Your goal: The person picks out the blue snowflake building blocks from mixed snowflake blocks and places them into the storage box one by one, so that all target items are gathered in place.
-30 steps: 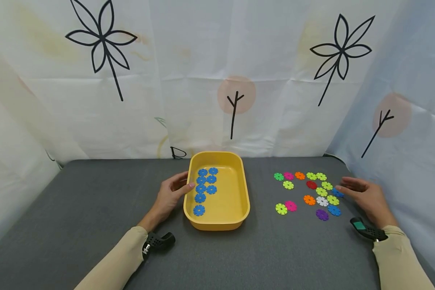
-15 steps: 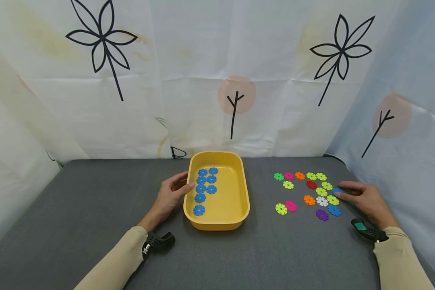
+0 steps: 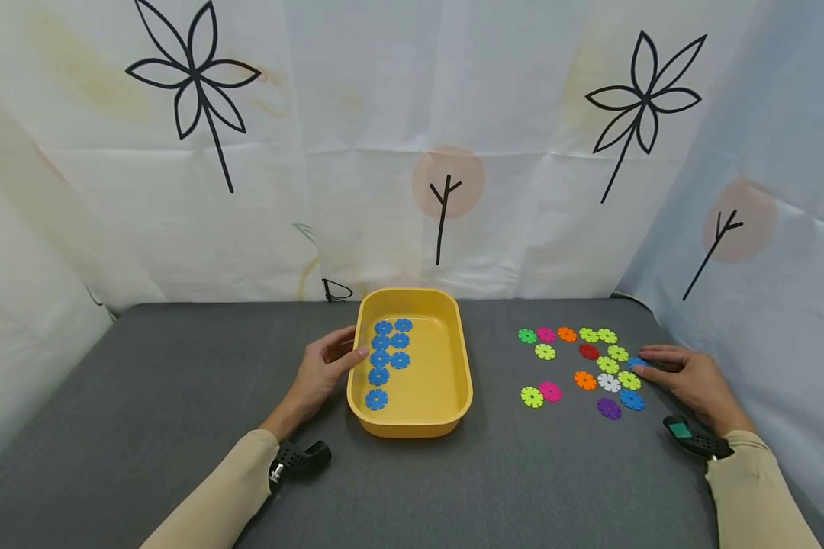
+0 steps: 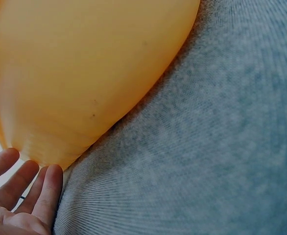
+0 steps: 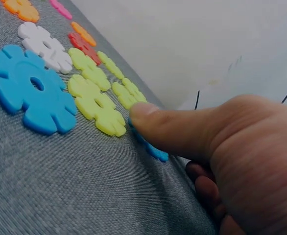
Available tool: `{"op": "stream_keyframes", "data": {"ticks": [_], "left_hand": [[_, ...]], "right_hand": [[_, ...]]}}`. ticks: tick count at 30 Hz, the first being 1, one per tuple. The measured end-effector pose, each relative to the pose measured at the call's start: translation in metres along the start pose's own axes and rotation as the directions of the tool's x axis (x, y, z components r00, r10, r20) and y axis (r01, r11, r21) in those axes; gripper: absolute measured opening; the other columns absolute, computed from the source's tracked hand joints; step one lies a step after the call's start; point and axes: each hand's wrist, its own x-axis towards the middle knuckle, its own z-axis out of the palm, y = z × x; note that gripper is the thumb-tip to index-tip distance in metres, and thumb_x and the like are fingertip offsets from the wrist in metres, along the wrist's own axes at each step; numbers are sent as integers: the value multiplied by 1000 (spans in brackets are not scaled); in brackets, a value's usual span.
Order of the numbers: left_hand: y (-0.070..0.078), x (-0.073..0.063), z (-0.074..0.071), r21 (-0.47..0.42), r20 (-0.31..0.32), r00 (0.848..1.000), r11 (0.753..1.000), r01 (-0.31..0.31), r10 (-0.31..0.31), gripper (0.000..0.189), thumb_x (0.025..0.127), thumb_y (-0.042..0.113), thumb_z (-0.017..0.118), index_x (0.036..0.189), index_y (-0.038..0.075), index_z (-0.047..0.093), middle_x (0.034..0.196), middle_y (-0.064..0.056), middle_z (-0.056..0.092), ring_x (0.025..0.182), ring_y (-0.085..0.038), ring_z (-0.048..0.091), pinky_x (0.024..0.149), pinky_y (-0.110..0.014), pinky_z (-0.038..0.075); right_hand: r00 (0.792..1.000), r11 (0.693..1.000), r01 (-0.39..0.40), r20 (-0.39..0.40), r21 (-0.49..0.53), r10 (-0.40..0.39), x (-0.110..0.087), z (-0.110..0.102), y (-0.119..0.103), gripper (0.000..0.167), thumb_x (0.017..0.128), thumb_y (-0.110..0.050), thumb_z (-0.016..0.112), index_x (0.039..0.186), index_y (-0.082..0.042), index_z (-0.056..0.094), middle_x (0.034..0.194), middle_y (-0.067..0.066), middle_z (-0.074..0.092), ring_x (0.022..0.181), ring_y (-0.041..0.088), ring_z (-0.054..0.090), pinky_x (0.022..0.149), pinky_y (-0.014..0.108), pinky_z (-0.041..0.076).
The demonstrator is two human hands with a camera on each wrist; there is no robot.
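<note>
My left hand (image 3: 324, 375) holds the left side of a yellow plastic tray (image 3: 446, 419), thumb over the rim and fingers against the outer wall (image 4: 94, 83). Inside the tray, several blue flower-shaped discs (image 3: 378, 376) lie along its left side. Over at the right, my right hand (image 3: 692, 383) pinches a blue flower-shaped disc (image 5: 155, 152) at the edge of a loose group, the thumb on its near side. The hand partly covers this disc. Another blue flower-shaped disc (image 5: 34, 89) lies flat nearby, beside a white one (image 5: 44, 47) and a yellow-green one (image 5: 97, 104).
More discs are spread on the grey table (image 3: 178, 427), among them an orange one (image 3: 586, 380), a red one (image 3: 589, 351), a purple one (image 3: 609, 409) and a pink one (image 3: 550, 391). A white patterned curtain (image 3: 357, 152) hangs behind the table and along its right side.
My right hand has lowered its fingers onto the blue disc at the group's right edge and brought them around it. The left hand and tray have stayed in place.
</note>
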Motion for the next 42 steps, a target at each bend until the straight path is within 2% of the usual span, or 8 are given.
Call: {"op": "stream_keyframes", "data": {"ticks": [3,6,10,15,20,23,37,42], "left_hand": [[0,0,0,-8,2,1000,1000,-3,3,56,98,17,69,148,2,49,144,-20,55,132,-34,52,100,-28,50],[0,-1,1,-19,4,1000,1000,-5,5,56,98,16,69,148,1,50,143,-20,55,132,-34,53,98,-25,51],[1,-2,2,-25,3,1000,1000,-7,7,56,98,16,69,148,1,49,143,-21,55,132,-35,52,97,-24,51],[2,-2,1,-19,2,1000,1000,-7,7,56,98,15,69,148,1,49,143,-21,54,133,-35,52,97,-24,51],[2,-2,2,-20,-4,1000,1000,5,-5,56,98,16,69,148,1,49,143,-20,55,132,-34,52,99,-27,51],[2,-1,2,-26,-3,1000,1000,7,-7,56,98,16,69,148,1,49,143,-21,55,132,-34,53,99,-28,51],[1,-1,1,-27,-6,1000,1000,1,-1,56,98,16,69,148,1,49,143,-21,55,132,-34,53,98,-27,51],[1,-1,1,-41,-2,1000,999,-15,15,56,98,14,68,148,0,49,143,-22,54,132,-36,52,95,-25,52]], "right_hand": [[1000,1000,15,6,-6,-15,-1,-1,1,56,96,-35,73,129,9,65,137,32,54,113,23,54,81,24,45],[1000,1000,23,17,-12,-23,-2,-3,1,55,95,-33,74,128,10,64,137,33,53,114,24,53,74,16,41],[999,1000,15,28,-16,-14,-3,-4,0,56,96,-34,73,129,10,64,139,33,52,121,45,48,74,18,40],[1000,1000,3,29,-5,-3,-3,-3,0,58,96,-35,72,129,11,63,140,34,51,123,47,47,81,29,43],[1000,1000,-1,-15,-6,1,-4,-1,0,57,93,-37,76,128,7,66,132,28,60,106,11,58,80,24,46],[999,1000,-3,-49,6,3,-5,0,1,56,91,-37,79,127,4,67,122,16,68,90,-12,50,71,15,43],[996,1000,20,-89,-3,-20,-5,5,0,54,92,-37,78,127,3,68,120,22,69,84,-10,50,67,17,44],[995,999,36,-90,26,-33,-5,4,0,54,92,-35,78,127,5,67,111,6,73,83,-10,53,67,15,45]]}}
